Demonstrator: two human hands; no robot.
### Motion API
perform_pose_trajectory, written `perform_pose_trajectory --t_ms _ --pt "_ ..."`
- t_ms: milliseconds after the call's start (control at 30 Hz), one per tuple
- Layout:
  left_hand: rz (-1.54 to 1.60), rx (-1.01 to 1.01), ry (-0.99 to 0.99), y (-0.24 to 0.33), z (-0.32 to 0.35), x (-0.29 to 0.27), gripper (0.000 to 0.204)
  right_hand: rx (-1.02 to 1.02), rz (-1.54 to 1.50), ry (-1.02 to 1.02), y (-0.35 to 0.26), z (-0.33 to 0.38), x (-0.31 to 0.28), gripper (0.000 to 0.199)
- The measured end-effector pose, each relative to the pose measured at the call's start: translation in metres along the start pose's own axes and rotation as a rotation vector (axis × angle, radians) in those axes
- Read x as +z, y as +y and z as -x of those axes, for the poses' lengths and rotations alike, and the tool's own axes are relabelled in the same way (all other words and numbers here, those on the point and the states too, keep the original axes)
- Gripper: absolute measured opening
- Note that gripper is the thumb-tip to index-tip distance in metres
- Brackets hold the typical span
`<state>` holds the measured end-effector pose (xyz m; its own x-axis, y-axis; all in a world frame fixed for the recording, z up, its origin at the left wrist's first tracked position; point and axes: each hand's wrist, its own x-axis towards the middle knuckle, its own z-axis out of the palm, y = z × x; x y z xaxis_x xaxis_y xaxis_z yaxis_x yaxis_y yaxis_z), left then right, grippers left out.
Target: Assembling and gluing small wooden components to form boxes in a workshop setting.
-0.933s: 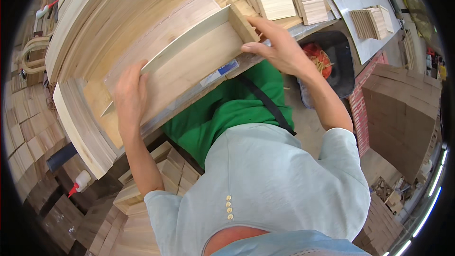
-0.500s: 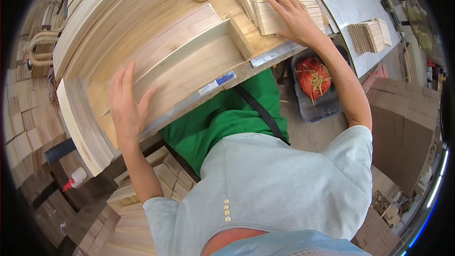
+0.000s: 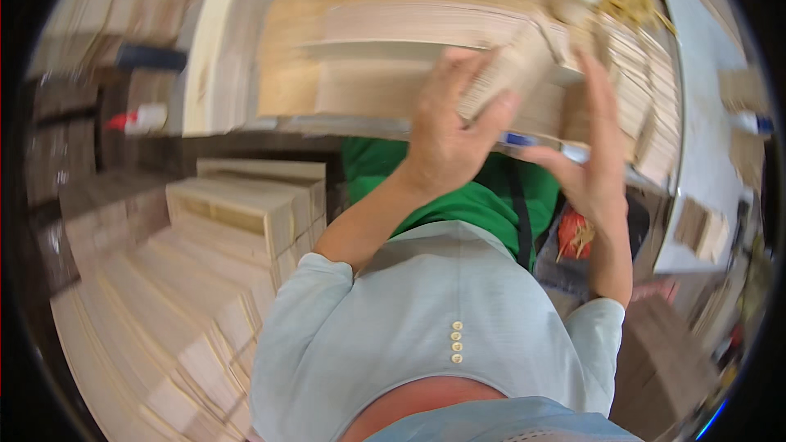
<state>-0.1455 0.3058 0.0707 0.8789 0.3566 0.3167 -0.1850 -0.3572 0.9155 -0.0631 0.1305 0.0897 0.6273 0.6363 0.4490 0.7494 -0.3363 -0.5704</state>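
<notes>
Fingers point(image 3: 494, 115), left hand point(image 3: 449, 133): thumb and forefinger closed on one pale wooden piece point(image 3: 509, 74), which lies tilted between them, its far end pointing up and to the right. Motion blur keeps us from telling whether it is a single block or several panels together.

Fingers, right hand point(image 3: 598, 170): spread wide, nothing seen between them, fingertips near the piece's far end, apart from it.

Beneath the hands, on the bench point(image 3: 286, 86): one base board point(image 3: 360, 90), a thin strip point(image 3: 377, 51) standing along its far side, an end board point(image 3: 575, 115) at its right. We judge this assembly part done: two walls present, the near side without one that we can see.

Farther out: stacked panels point(image 3: 651, 86), a red-capped bottle point(image 3: 576, 0); lower left, wooden boxes point(image 3: 246, 217), seemingly completed.
</notes>
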Motion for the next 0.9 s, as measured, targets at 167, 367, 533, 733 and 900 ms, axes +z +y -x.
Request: perform_pose_trajectory --t_ms 167,367,533,733,900 --pt "-0.312 -0.170 0.670 -0.009 0.033 -0.138 0.027 0.275 0.032 0.066 0.048 0.001 -0.012 0.044" --pt "-0.473 -0.351 0.503 -0.083 0.047 -0.203 0.031 0.385 -0.103 0.030 0.093 0.017 0.001 0.032" --pt "-0.344 -0.369 0.448 -0.100 0.032 -0.182 0.035 0.418 -0.110 0.023 0.089 0.014 0.006 0.030" --pt "-0.435 -0.322 0.366 -0.100 0.029 -0.174 0.037 0.424 -0.103 0.038 0.090 0.015 0.006 0.029" --pt "-0.370 -0.319 0.411 -0.099 0.036 -0.170 0.037 0.419 -0.117 0.046 0.088 0.014 0.007 0.029"
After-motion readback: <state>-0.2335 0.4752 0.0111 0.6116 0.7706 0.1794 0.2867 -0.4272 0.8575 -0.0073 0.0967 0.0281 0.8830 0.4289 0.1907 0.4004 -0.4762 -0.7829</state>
